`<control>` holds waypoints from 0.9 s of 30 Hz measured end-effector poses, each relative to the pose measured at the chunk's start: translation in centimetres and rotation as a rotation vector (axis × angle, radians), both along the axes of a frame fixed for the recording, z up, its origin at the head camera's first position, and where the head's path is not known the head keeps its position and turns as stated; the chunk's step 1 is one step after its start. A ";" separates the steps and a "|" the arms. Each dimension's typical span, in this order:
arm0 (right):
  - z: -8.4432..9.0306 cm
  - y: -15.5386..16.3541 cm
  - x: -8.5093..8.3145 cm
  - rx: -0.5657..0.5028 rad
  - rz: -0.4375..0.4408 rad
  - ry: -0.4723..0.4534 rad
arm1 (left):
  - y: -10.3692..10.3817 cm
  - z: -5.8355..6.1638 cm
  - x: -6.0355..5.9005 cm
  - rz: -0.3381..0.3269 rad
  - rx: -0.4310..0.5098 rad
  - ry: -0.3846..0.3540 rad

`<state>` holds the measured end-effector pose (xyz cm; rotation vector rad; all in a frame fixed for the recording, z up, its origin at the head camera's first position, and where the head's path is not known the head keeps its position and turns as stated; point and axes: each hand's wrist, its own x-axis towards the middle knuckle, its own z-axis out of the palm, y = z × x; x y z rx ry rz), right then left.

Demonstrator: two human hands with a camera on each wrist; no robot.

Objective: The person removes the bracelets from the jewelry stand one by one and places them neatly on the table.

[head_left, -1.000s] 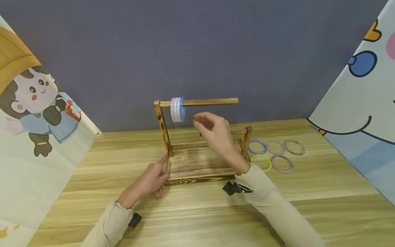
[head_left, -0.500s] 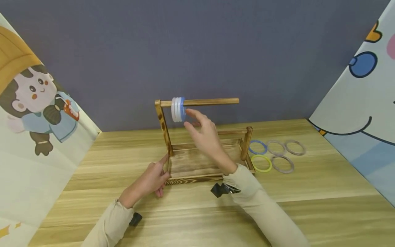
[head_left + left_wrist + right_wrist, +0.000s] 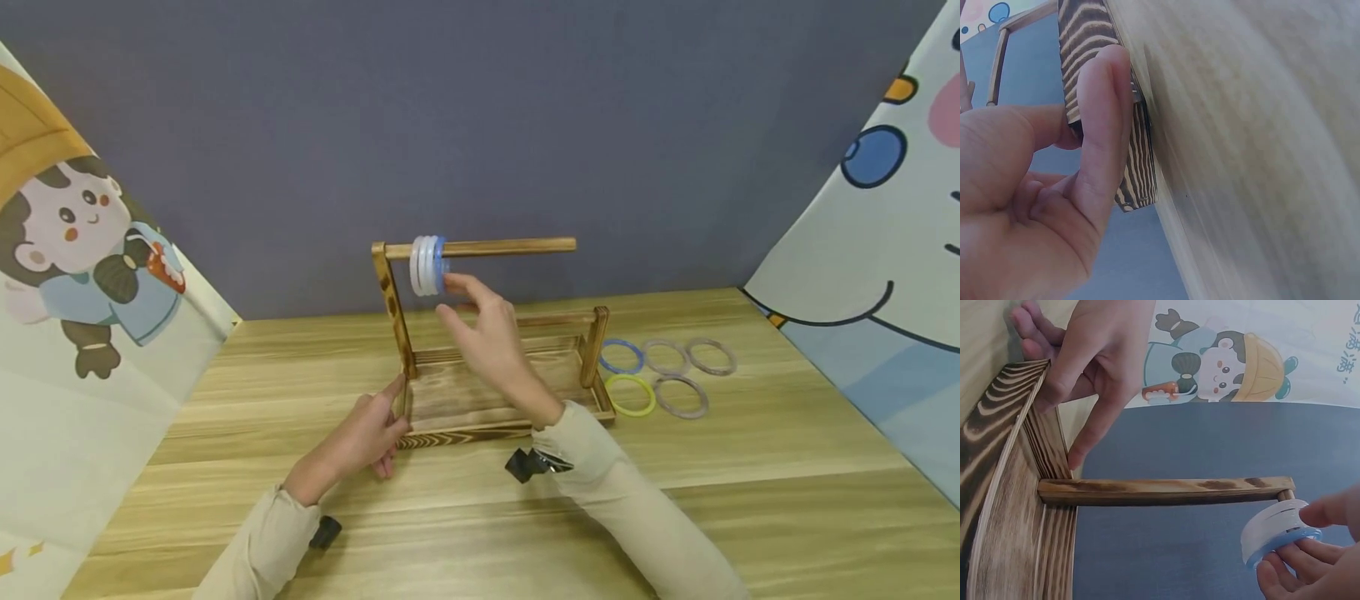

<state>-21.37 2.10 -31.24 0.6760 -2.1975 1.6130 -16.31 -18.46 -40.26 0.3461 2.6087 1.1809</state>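
Observation:
A wooden stand [image 3: 480, 400] has a tray base, an upright post on the left and a horizontal rod [image 3: 510, 247]. White rings and one blue ring [image 3: 426, 265] hang on the rod close to the post. My right hand [image 3: 446, 296] is raised to them, and thumb and fingertips pinch the lower rim of the blue ring [image 3: 1285, 544]. My left hand [image 3: 378, 421] grips the front left corner of the base [image 3: 1132, 162], one finger curled over the wood. In the right wrist view the left hand [image 3: 1085, 356] sits on the tray's corner beside the post [image 3: 1166, 490].
Several loose rings lie on the wooden table right of the stand: a blue one [image 3: 621, 357], a yellow one [image 3: 630, 395] and grey ones [image 3: 711, 356]. Cartoon-printed cloths [image 3: 90, 275] flank both sides, with a grey wall behind.
My right hand has moved left and up from above the tray to the hanging rings and now touches the blue one. The left hand has stayed on the base corner.

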 end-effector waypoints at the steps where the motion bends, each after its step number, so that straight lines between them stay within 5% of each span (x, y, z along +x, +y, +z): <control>1: 0.0 0.0 0.0 -0.008 -0.005 0.005 | 0.0 0.0 0.0 0.000 0.000 0.001; 12: -0.1 0.2 -0.7 -0.115 -0.044 0.074 | -0.2 0.1 0.0 -0.020 -0.003 0.011; 27: -0.5 0.7 -1.4 -0.103 -0.125 0.090 | -0.1 0.0 -0.2 -0.013 0.001 0.004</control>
